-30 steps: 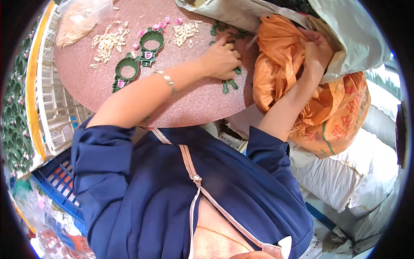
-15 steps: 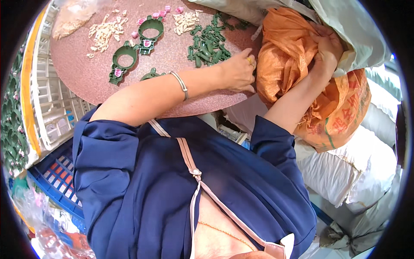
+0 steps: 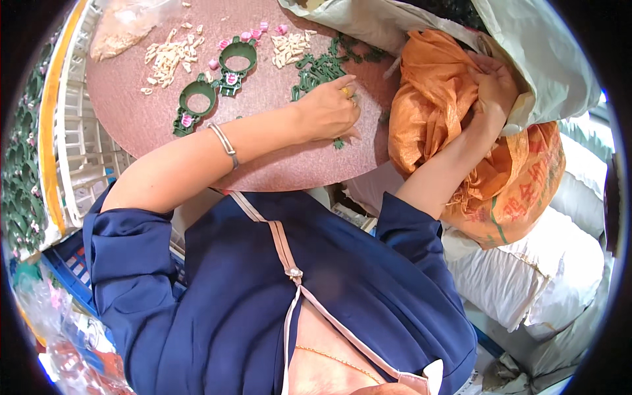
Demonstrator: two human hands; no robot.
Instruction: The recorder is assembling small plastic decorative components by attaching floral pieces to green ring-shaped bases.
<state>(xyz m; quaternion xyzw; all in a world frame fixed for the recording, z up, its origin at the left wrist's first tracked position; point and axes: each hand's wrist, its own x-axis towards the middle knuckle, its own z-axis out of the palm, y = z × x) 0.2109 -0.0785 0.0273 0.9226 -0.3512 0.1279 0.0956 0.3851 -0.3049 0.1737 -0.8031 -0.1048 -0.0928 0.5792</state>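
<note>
Small green plastic pieces (image 3: 322, 71) lie heaped toward the far right of a round pinkish table (image 3: 145, 125), with one stray showing beneath the left hand (image 3: 332, 110). The hand has swung back from the table's edge beside the orange woven sack (image 3: 431, 92), where it was half a second ago, and now covers the near side of the heap. Its fingers curl downward; whether they hold anything cannot be told. The right hand (image 3: 497, 89) stays at the sack's mouth, fingers closed on the gathered orange cloth, so the sack is steadied while only the left hand ranges over the pieces.

To the left of the heap, two green ring-shaped frames (image 3: 184, 104) bear pink inserts, between two piles of cream-coloured pieces (image 3: 172, 54), with loose pink pieces (image 3: 247, 36) close by. A clear plastic bag (image 3: 131, 16) of tan pieces sits at the far left. White plastic basketwork (image 3: 76, 158) flanks the table; a large white sack (image 3: 559, 72) drapes behind the right hand.
</note>
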